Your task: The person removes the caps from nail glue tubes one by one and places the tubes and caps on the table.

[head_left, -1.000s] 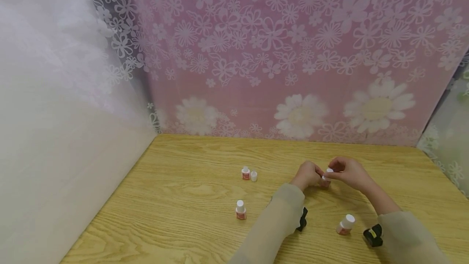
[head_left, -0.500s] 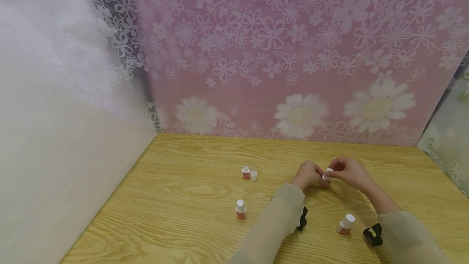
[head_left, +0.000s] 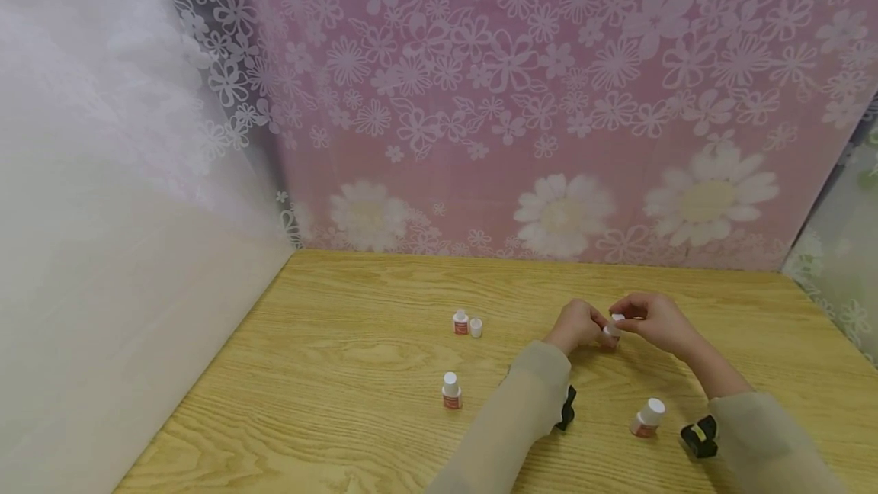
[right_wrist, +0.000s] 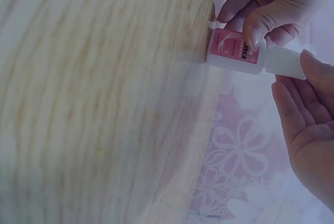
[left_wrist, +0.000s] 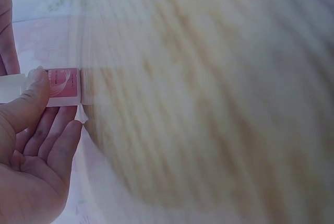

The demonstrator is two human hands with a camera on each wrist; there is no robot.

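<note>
In the head view my left hand grips a small white glue bottle by its body at the right of the table. Its pink and black label shows in the right wrist view, where the left thumb presses on the bottle. My right hand pinches the tall white cap between thumb and fingers. In the left wrist view the cap points left and the bottle's base stands at the table surface. Part of the label is hidden under the left thumb.
A glue bottle with its nozzle bare stands beside a loose white cap. Capped bottles stand nearer, one at centre and one at right. Black wrist mounts sit at the sleeves. A floral curtain borders the table's back.
My right fingers have shifted slightly on the cap. The left hand and the bottle stay in nearly the same place, and the other bottles stand as before.
</note>
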